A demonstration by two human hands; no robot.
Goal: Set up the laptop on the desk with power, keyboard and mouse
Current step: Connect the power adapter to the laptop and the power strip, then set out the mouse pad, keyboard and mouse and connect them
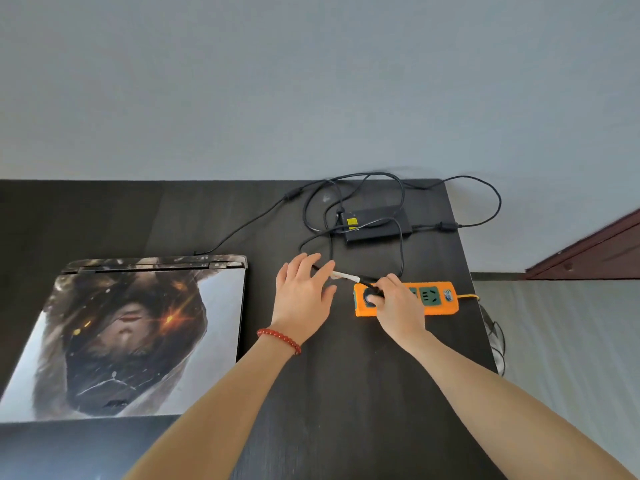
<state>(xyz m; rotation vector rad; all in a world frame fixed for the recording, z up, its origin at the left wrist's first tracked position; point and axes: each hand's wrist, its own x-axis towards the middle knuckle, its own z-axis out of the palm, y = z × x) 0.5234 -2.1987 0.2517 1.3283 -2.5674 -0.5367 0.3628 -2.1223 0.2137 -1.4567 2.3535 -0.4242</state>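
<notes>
A closed laptop [138, 337] with a painted picture on its lid lies on the left of the dark desk [346, 393]. A black power adapter [375, 223] sits at the back right, its black cable [242, 226] running to the laptop's rear edge. An orange power strip [436, 299] lies near the right edge. My right hand [394, 306] grips a black plug [372, 294] seated in the strip's left socket. My left hand [304, 296] lies with fingers spread, over the plug's cable with its white tag [344, 276].
The adapter's cables loop over the desk's back right corner [485, 199]. A yellow cord [469, 296] leaves the strip over the right edge. Grey wall behind; a brown wooden frame [588, 251] stands at the far right, with floor beside the desk.
</notes>
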